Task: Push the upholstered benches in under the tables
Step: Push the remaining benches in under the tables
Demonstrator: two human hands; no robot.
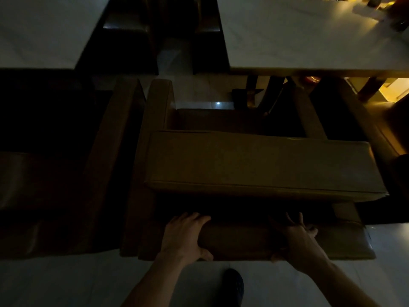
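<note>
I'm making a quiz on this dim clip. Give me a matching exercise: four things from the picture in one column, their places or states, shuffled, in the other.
Things:
1. left hand
2. right hand
3. shoe
4. white table

Places or states:
A. on the pale floor, between the two forearms
B. top right, partly lit by warm light
C. gripping the nearest bench edge, on the left
D. gripping the same padded edge, further right

Pairs: 1-C, 2-D, 3-A, 4-B
</note>
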